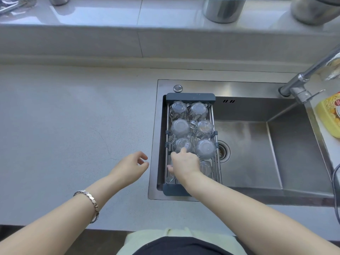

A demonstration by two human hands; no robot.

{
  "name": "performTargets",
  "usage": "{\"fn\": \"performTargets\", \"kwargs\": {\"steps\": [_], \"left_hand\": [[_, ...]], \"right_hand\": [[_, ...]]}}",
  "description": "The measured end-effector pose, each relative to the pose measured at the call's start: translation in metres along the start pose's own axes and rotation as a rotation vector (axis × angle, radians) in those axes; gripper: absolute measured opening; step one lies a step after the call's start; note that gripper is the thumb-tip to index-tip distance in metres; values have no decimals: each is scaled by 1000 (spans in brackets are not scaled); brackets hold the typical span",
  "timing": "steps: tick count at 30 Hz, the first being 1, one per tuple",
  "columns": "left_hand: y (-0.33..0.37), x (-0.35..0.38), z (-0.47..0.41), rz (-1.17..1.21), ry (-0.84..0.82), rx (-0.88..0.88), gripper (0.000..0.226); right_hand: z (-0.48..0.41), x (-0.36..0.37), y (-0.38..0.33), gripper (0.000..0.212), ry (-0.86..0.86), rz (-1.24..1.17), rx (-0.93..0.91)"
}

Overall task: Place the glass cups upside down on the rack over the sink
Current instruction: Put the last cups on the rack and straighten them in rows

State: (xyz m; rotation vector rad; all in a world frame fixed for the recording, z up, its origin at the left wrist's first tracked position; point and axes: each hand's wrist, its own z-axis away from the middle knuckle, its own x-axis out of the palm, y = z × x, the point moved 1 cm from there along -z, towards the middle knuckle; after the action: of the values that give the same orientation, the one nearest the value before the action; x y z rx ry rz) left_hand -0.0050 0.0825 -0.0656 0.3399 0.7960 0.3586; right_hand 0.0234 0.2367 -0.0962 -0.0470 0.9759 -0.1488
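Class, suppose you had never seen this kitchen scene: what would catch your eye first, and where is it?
First, the cluster of upturned glass cups in the rack spanning the left end of the steel sink. Next, the right hand reaching onto the rack's near cups, while the left hand hovers empty over the counter.

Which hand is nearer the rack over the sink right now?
Right. The right hand is over the rack, on the near-row glass cups. The left hand hovers above the countertop, left of the rack.
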Motion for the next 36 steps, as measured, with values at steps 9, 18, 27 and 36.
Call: {"fn": "performTargets", "kwargs": {"steps": [9, 18, 27, 36], "left_hand": [[3, 7, 3, 8, 6, 14, 30], [6, 24, 4, -12, -40, 24, 30], [10, 21, -1, -10, -23, 38, 31], [60, 3, -43, -64, 19, 124, 34]], "right_hand": [[0, 10, 12, 46, 19, -62, -5], [15, 14, 21, 86, -49, -171, 7], [6, 31, 11, 75, -49, -121, 31], [-23, -55, 92, 40, 155, -472, -49]]}}
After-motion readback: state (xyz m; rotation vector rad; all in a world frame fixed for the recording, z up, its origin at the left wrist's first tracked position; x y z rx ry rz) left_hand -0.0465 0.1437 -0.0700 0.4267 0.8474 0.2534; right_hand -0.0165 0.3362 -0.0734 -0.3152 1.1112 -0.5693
